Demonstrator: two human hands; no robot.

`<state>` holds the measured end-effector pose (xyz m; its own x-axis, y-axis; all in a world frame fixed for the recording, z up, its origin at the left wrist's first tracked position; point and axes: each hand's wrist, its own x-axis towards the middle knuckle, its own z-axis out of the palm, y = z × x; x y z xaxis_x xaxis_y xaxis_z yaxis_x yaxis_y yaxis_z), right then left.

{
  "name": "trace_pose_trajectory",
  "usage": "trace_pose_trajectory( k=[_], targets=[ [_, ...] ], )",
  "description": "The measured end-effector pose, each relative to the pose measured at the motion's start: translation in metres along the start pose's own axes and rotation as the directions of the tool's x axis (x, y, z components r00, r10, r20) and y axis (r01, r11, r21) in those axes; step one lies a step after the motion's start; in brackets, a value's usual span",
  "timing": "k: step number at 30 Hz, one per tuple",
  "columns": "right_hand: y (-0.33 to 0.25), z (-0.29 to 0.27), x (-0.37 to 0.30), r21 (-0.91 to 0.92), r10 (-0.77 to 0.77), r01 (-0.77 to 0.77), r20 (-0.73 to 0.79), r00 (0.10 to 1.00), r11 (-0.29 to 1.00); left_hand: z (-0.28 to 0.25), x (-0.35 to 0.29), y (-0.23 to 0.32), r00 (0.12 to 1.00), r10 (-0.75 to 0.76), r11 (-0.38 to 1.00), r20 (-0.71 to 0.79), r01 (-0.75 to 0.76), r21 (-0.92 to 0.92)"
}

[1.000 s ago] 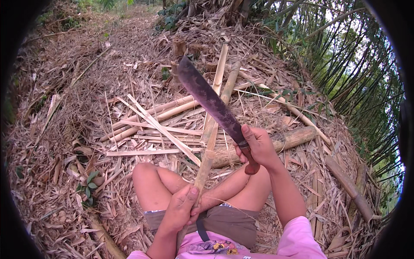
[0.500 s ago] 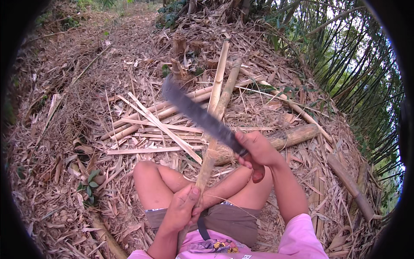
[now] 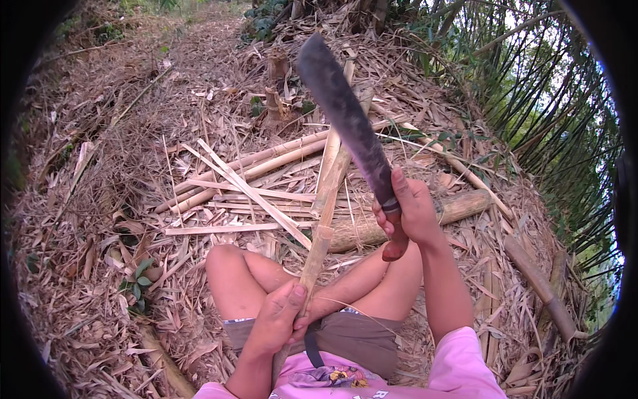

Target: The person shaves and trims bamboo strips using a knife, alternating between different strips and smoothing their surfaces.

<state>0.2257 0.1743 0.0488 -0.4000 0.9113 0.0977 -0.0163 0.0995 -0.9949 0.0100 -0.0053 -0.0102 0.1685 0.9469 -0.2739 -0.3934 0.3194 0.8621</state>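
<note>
My right hand (image 3: 415, 206) grips the reddish-brown wooden handle of a machete (image 3: 349, 126). Its broad dark blade is raised, pointing away and to the left above the bamboo. Below, my left hand (image 3: 280, 316) is wrapped round the near part of a split bamboo length (image 3: 312, 266), which slants from my lap away from me. That bamboo passes over a thick bamboo log (image 3: 352, 234) lying crosswise in front of my crossed legs. The blade hides part of the bamboo's far stretch, and the machete is apart from it.
Several pale split bamboo strips (image 3: 249, 193) lie crossed at the left of the log. Longer bamboo poles (image 3: 279, 163) rest behind them. A cut stump (image 3: 276, 106) stands farther off. Another pole (image 3: 541, 286) lies at right. Dry leaves cover the ground; bamboo stems (image 3: 551, 120) rise at right.
My right hand has lifted the machete, and its blade has swung up and away from a low slant across the bamboo. My left hand keeps its hold, almost unmoved.
</note>
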Motion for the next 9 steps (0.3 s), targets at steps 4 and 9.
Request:
trace_pose_trajectory(
  k=[4, 9],
  targets=[
    [0.0, 0.003, -0.002, -0.055, 0.156, -0.15, 0.145, 0.977, 0.987, 0.002, 0.001, -0.004, 1.0, -0.015, 1.0, 0.016, 0.015, -0.027],
    [0.02, -0.003, -0.008, -0.018, 0.239, -0.243, 0.253, 0.937, 0.97, 0.004, 0.003, -0.005, 0.995, -0.048, 0.996, 0.088, 0.054, -0.067]
  ],
)
